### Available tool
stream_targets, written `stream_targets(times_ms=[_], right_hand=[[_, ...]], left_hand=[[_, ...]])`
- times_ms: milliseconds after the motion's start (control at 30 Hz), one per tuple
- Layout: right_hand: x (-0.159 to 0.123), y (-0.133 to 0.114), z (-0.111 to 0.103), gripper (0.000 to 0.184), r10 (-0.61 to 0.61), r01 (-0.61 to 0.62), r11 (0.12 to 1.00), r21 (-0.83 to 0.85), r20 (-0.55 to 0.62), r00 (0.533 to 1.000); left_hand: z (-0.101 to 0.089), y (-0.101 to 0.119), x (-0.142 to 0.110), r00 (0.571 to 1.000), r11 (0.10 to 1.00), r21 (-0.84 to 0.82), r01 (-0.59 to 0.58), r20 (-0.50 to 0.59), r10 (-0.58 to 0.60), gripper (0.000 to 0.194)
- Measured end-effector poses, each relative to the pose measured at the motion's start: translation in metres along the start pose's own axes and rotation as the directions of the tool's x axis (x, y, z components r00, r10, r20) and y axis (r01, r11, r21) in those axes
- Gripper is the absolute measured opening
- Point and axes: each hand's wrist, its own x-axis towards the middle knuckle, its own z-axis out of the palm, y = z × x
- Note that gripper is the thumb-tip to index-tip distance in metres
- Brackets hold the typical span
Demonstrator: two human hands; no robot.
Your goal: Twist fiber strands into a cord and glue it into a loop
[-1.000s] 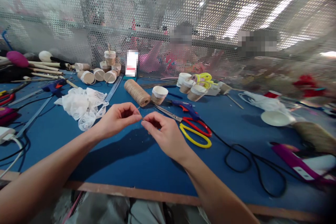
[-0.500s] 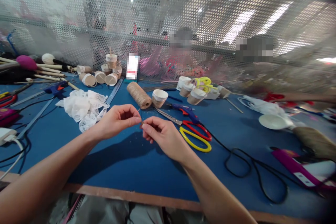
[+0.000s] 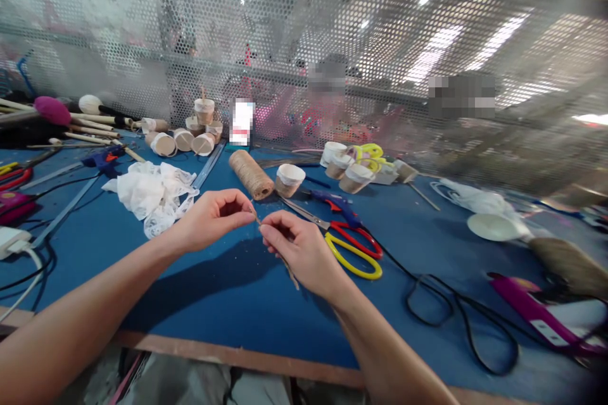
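Note:
Between my hands, above the blue table (image 3: 190, 323), runs a short length of brown twine (image 3: 291, 273). My left hand (image 3: 221, 218) pinches one end between thumb and fingertips. Closed on the same twine, my right hand (image 3: 297, 243) lets a loose tail hang below its fingers. Just beyond the hands lies a spool of twine (image 3: 251, 174) on its side. Next to it stands a small pot with a white cloth rim (image 3: 289, 180). Scissors with red and yellow handles (image 3: 354, 247) lie right of my right hand, with a blue glue gun (image 3: 335, 204) behind them.
White lacy fabric (image 3: 152, 193) is heaped on the left. Several small pots (image 3: 203, 111) are stacked at the back, near a phone (image 3: 242, 121). More pots (image 3: 356, 177) sit right of centre. A black cable (image 3: 468, 310) loops toward a purple power strip (image 3: 527, 307). Perforated metal (image 3: 285, 25) walls the back.
My hands stay close together. My right hand has shifted slightly, and a tail of twine now shows below it. The view has moved a little.

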Motion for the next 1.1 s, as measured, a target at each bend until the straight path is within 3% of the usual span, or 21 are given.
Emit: stream_targets(times_ms=[233, 300, 400, 500, 667, 833, 933, 1100], right_hand=[[0.000, -0.002, -0.003, 0.017, 0.102, -0.125, 0.976, 0.176, 0.136, 0.985], [0.000, 0.000, 0.000, 0.016, 0.070, -0.078, 0.990, 0.119, 0.066, 0.995], [0.002, 0.004, 0.005, 0.011, -0.063, 0.051, 0.993, -0.111, -0.115, 0.991], [0.002, 0.006, 0.006, 0.010, -0.149, 0.107, 0.964, -0.244, -0.159, 0.976], [0.000, 0.003, 0.004, 0.013, -0.020, 0.019, 1.000, -0.017, -0.062, 0.998], [0.000, 0.000, 0.001, 0.016, 0.089, -0.105, 0.971, 0.217, 0.082, 0.993], [0.000, 0.001, 0.001, 0.016, 0.085, -0.106, 0.972, 0.212, 0.105, 0.991], [-0.001, 0.004, 0.008, 0.012, 0.031, -0.029, 0.998, 0.063, -0.033, 0.999]], left_hand=[[-0.001, 0.001, -0.001, 1.000, 0.999, -0.037, -0.010, 0.024, 0.011, 0.011], [0.003, 0.000, -0.001, 1.000, 1.000, -0.030, 0.005, -0.001, -0.005, 0.013], [0.009, -0.003, -0.001, 0.998, 1.000, -0.016, 0.026, -0.054, -0.027, 0.014], [0.011, -0.004, -0.001, 0.998, 1.000, 0.003, 0.025, -0.051, -0.024, 0.015], [0.004, -0.002, -0.001, 1.000, 1.000, 0.014, -0.001, 0.012, 0.001, 0.012], [0.001, 0.002, -0.001, 0.999, 0.999, -0.038, -0.012, 0.048, 0.014, 0.010], [0.002, 0.001, -0.001, 0.999, 0.998, -0.054, -0.008, 0.052, 0.011, 0.011], [0.009, -0.004, -0.001, 1.000, 0.997, -0.071, 0.026, -0.013, -0.027, 0.013]])
